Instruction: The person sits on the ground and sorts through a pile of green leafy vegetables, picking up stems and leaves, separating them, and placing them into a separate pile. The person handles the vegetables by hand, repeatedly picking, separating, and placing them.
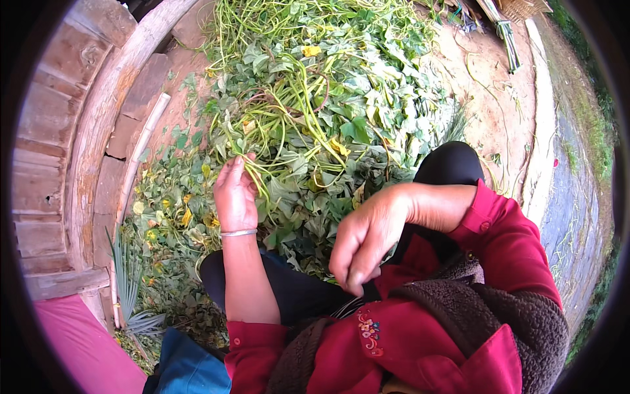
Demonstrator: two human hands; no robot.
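Note:
My left hand, with a silver bangle at the wrist, has thumb and fingers closed around a few green vine stems. These stems run into a big heap of leafy vines, which look like sweet potato vines, piled on the ground before my knees. Over my lap, my right hand hangs bent at the wrist with its fingers drawn together. Its palm faces away from view, so I cannot tell whether something is in it.
A plank wall and a log beam border the left, with a pole alongside. Loose leaves litter the earth there. At upper right lie a tied stalk bundle and a woven basket. Palm fronds lie at lower left.

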